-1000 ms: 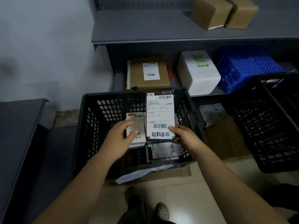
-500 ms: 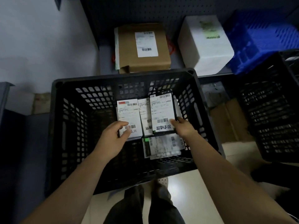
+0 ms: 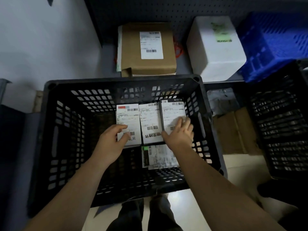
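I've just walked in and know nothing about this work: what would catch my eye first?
A big black crate fills the middle, with three white-labelled parcels side by side inside. The left hand holds the left parcel and the right hand rests on the right parcel. Behind the crate sit a brown cardboard box and a white foam box.

On the shelf (image 3: 108,62) a labelled brown cardboard box (image 3: 148,65) lies towards its left edge, a white foam box (image 3: 215,54) beside it, a blue crate (image 3: 273,44) rightmost; flattened cardboard (image 3: 236,132) lies on the floor (image 3: 188,210)
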A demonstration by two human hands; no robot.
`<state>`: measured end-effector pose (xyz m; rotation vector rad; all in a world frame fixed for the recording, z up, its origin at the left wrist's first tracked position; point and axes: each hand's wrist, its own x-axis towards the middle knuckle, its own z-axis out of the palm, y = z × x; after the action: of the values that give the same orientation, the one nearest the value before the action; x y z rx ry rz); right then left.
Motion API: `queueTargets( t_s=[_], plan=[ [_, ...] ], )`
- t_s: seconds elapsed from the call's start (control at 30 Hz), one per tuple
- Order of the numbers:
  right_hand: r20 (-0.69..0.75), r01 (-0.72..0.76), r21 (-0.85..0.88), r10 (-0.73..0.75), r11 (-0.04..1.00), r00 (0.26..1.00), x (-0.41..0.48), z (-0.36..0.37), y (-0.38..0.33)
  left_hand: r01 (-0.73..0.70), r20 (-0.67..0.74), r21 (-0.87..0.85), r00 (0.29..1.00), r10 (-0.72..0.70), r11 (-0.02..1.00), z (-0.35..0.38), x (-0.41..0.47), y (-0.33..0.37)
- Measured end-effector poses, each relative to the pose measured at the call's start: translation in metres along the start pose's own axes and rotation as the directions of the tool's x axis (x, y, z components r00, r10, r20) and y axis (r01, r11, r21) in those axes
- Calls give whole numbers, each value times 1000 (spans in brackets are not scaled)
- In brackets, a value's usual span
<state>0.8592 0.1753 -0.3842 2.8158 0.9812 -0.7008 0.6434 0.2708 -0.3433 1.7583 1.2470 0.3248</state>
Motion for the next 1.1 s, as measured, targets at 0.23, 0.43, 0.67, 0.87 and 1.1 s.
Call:
queueTargets(
  t_s=[0.23, 0.43, 0.67, 0.87, 1.1],
  plan=[
    [-1, 59, -65, -59, 996, 998, 8, -3, -2, 20, -7, -19, 1000, -20, 1000, -8, 3, -8],
    [20, 109, 151, -114, 982, 993, -4, -26, 12, -53, 24, -5, 998, 53, 999, -21, -5, -2],
    [-99, 412, 339, -404, 846, 909, -71, -109, 14, -202, -24, 105, 978, 206, 974, -64, -48, 48],
    [-91, 747, 290, -760, 598, 643, -156, -174, -22, -273, -271, 182, 910, 315, 945, -121, -144, 94],
    [-77, 949, 249, -972, 195, 220, -285, -158, -51, -39, -593, 214, 789, 161, 976, -132, -352, 75]
  ],
)
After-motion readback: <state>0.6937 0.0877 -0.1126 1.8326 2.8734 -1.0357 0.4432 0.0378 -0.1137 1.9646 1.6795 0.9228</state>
